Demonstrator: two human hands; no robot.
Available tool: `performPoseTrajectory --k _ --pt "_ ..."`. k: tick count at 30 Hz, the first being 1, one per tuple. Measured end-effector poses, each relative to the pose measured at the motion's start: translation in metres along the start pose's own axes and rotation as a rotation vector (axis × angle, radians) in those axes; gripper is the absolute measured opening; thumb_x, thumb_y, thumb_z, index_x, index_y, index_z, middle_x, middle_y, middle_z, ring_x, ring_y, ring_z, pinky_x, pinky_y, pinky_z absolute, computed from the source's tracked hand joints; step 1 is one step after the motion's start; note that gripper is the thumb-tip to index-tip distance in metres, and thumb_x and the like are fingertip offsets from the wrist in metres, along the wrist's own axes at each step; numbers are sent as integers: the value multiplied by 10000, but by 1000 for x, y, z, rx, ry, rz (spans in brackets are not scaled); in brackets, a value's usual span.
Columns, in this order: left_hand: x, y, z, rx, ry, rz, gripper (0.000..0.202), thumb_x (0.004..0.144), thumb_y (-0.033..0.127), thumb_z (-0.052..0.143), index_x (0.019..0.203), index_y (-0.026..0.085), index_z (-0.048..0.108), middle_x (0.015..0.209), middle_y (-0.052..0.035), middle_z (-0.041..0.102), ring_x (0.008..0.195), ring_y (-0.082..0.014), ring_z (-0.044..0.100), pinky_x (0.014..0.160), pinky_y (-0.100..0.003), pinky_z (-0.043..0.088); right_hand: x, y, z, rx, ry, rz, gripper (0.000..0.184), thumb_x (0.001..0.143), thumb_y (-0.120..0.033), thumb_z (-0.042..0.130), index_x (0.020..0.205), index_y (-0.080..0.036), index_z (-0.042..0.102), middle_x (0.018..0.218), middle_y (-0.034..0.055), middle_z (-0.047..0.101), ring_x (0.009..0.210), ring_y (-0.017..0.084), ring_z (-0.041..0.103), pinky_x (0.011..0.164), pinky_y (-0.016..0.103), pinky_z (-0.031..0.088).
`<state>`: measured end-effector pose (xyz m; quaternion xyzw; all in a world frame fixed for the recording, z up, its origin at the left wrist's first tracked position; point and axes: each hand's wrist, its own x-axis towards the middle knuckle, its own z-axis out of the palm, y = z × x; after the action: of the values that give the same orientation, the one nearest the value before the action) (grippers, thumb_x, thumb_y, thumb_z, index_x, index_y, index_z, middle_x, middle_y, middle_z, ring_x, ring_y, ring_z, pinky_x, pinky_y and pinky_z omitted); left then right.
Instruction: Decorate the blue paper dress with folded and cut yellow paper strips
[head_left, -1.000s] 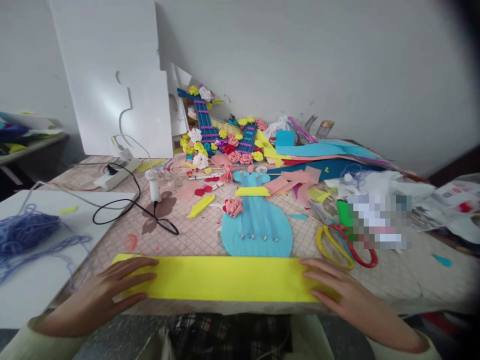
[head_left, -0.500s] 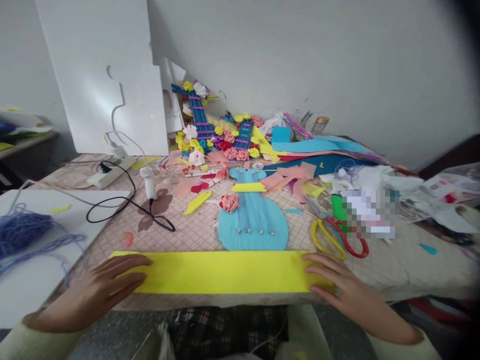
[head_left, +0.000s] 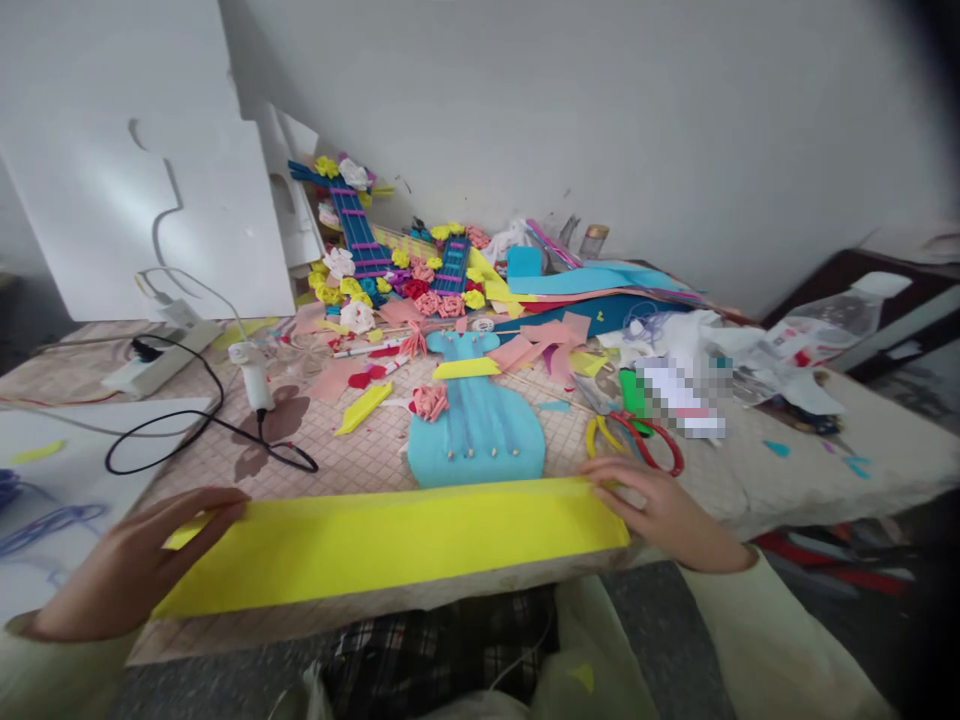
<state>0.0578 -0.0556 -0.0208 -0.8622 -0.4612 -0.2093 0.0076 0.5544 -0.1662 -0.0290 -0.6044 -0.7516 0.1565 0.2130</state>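
A long yellow strip of crepe paper [head_left: 405, 540] lies along the table's near edge, slightly slanted. At its left end, my left hand [head_left: 150, 555] pinches the far edge between thumb and fingers. My right hand [head_left: 652, 500] grips the far right corner the same way. Just beyond the strip is a light-blue paper guitar shape [head_left: 476, 435] with strings, small pegs and a yellow band [head_left: 466, 369] across its neck. A pink paper flower [head_left: 430, 403] sits on its left side. Close to my right hand are red-handled scissors [head_left: 660, 450] and yellow-handled scissors [head_left: 600, 437].
A white glue gun [head_left: 253, 378] stands at left with its black cord looping near a power strip [head_left: 161, 360]. Decorated dark-blue guitars [head_left: 360, 230] with paper flowers lean at the back. Paper scraps, plastic bags [head_left: 697, 335] and a plastic bottle [head_left: 847, 310] clutter the right.
The view has swung to the right. My hands went from lying flat on the strip's ends to pinching its far edge, and the strip now slants, its left end nearer me.
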Motion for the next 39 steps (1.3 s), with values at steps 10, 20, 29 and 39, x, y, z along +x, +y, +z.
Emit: performPoseTrajectory --k 10,20,29,39 --pt "29 10 7 209 -56 44 286 846 347 411 1043 162 504 1039 -42 585 961 -190 554 879 -334 426 61 15 8 93 239 166 254 811 -303 461 1002 -169 560 797 57 655 697 197 604 638 337 491" --pt "1 78 34 100 -103 413 475 769 414 529 1210 263 442 1133 -16 600 1004 -193 560 834 -274 452 27 6 12 -73 288 -6 272 828 -284 454 1081 -196 500 1113 94 548 1085 230 472 915 397 390" --pt "1 71 43 132 -153 327 597 728 492 539 1272 305 379 1202 2 564 1034 -212 558 863 -293 446 10 4 26 -215 31 -42 343 790 -366 519 1103 -227 525 1112 73 576 1079 264 461 944 497 316" --pt "-7 65 34 231 -145 316 430 772 448 507 1144 234 535 1067 -44 644 918 -198 611 758 -269 500 14 3 38 -127 176 -47 199 829 -256 458 972 -238 594 963 48 636 948 230 545 862 446 400"
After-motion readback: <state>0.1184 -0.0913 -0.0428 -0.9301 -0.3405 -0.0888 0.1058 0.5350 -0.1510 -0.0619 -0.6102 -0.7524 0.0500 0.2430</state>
